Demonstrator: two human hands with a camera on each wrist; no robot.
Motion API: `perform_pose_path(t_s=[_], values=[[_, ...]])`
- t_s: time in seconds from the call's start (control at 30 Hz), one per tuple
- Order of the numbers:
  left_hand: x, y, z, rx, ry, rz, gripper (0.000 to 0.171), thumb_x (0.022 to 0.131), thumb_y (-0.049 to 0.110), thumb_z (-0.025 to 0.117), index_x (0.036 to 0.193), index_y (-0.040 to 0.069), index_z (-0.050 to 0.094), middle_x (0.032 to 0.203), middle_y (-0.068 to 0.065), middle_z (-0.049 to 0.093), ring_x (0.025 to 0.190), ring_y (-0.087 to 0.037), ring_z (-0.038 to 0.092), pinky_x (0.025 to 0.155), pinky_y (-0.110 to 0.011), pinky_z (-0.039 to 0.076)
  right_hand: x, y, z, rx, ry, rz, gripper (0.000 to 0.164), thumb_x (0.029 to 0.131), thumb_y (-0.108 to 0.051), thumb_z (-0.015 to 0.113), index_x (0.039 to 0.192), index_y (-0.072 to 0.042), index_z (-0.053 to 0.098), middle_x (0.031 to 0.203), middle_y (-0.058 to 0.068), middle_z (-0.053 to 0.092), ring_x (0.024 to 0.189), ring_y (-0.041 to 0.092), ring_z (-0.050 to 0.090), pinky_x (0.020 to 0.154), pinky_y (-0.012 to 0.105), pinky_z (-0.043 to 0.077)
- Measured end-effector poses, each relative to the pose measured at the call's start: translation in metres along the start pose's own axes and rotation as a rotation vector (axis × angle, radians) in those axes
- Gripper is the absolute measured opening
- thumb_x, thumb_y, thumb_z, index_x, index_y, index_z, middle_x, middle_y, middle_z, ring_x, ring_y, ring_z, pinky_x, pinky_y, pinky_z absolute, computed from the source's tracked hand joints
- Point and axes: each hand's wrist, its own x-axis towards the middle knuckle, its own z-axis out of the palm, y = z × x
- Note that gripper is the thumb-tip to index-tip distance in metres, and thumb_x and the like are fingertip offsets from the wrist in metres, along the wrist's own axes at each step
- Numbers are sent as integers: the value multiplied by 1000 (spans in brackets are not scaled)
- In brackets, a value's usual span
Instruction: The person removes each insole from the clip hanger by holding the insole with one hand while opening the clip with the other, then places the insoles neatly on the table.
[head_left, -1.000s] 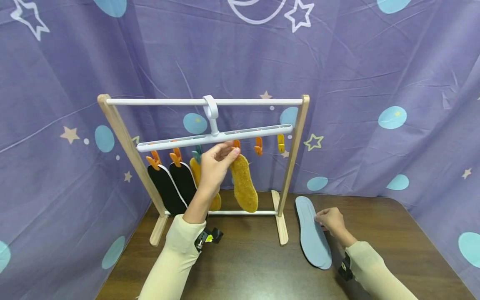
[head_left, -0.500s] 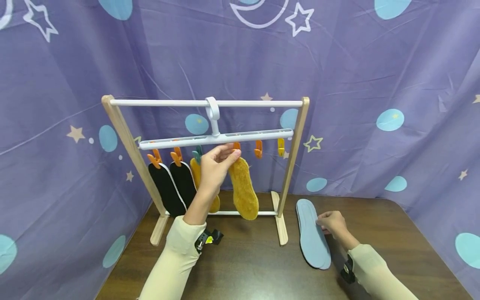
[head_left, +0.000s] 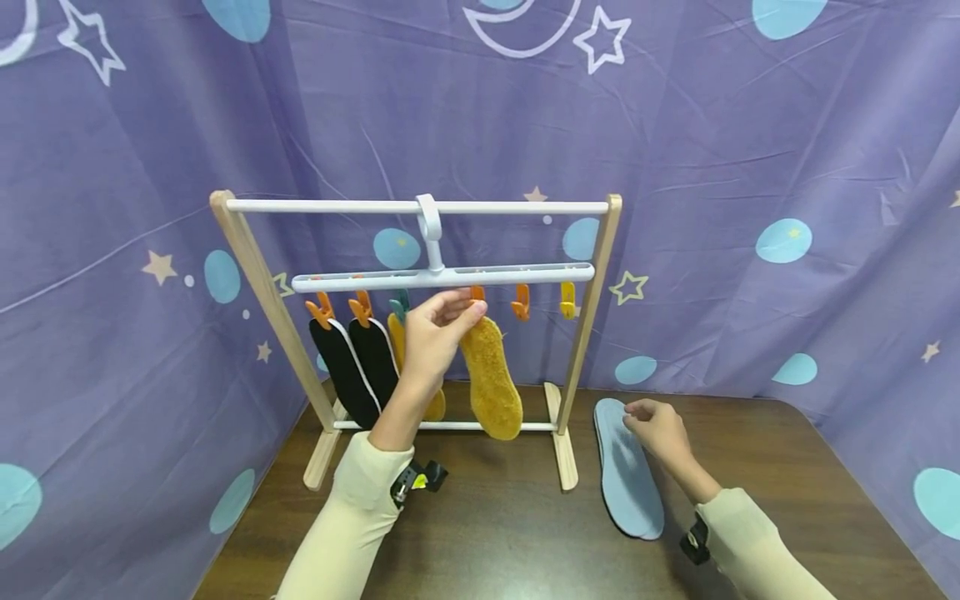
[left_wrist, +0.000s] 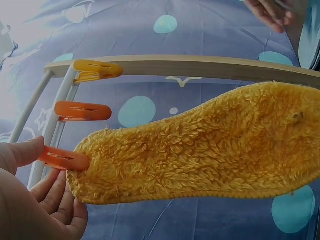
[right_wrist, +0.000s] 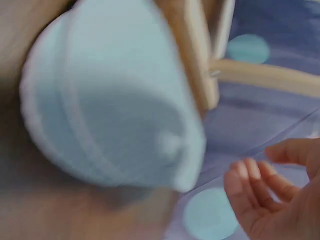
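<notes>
A fuzzy mustard-yellow insole [head_left: 492,383] hangs by one end from an orange clothespin [left_wrist: 65,159] under the white hanger [head_left: 510,273]. My left hand [head_left: 435,337] pinches that clothespin's outer end between thumb and fingers, its fingertips close to the insole's edge. At the right, a pair of light blue insoles [head_left: 628,483] lies stacked on the table. My right hand [head_left: 662,429] is over their far end, fingers loosely bent with nothing held; in the right wrist view a gap shows between thumb and fingers.
Two black insoles [head_left: 341,375] hang from orange clothespins at the left. Another yellow insole [head_left: 435,406] hangs partly behind my left arm, from a green clip [head_left: 398,307]. An orange clothespin [head_left: 521,302] and a yellow one [head_left: 567,300] hang bare near the wooden rack's right post [head_left: 588,321].
The hanger has swung from tilted to nearly level. My right hand has come off the blue insoles' side edge and moved up toward their far end. My left hand stays at the clothespin.
</notes>
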Motion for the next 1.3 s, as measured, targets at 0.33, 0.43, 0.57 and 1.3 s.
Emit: perform_pose_path(t_s=[0.33, 0.43, 0.57, 1.3], values=[[0, 0, -1, -7, -6, -7, 29, 88, 4, 79, 114, -8, 71, 103, -19, 75, 84, -7, 70, 77, -19, 58, -8, -65, 0, 420, -108, -136, 26, 98, -9, 68, 116, 9, 69, 92, 20, 74, 75, 7, 69, 67, 25, 61], [0, 0, -1, -11, -13, -18, 29, 88, 4, 79, 113, -8, 71, 102, -17, 76, 85, -7, 70, 77, -20, 59, -10, -81, 0, 473, -138, -184, 27, 97, -10, 69, 116, 10, 68, 94, 24, 73, 77, 11, 70, 68, 25, 61], [1, 0, 0, -23, -13, -25, 28, 88, 3, 79, 112, -8, 70, 100, -14, 76, 84, -7, 70, 77, -20, 59, -10, -100, 2, 503, -173, -229, 28, 98, -11, 69, 118, 9, 68, 98, 22, 73, 80, 10, 71, 69, 24, 60], [0, 0, 3, -63, -23, -49, 30, 89, 5, 78, 114, -8, 68, 106, -16, 74, 87, -9, 70, 79, -20, 59, -9, -163, 25, 616, -262, -321, 28, 95, -8, 72, 120, 4, 69, 116, 31, 70, 89, 9, 72, 81, 32, 62]])
